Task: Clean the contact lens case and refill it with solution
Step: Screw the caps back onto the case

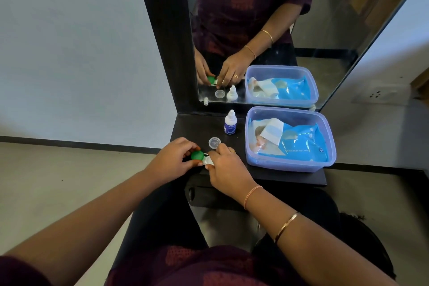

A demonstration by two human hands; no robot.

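A narrow dark bench (290, 177) stands against a pale wall, with a black-framed mirror (255, 18) rising behind it. At its front left edge I have both hands on the contact lens case (203, 158). The fingers of my left hand (173, 160) are closed around the green cap (197, 155), thumb below and fingertips above. My right hand (226, 169) pinches the white end of the case beside it, fingers curled over so I cannot see that side's cap. The case sits just above the bench surface between the two hands; I cannot tell whether it touches. Just beyond my right knuckles lies a small clear lid (214, 142), flat on the bench. Further back stands the solution bottle (230, 122), white with a blue label, upright and capped. To the right, a translucent purple tub (325, 162) holds a blue pack of wet wipes (299, 144). Two bangles (253, 196) circle my right wrist.
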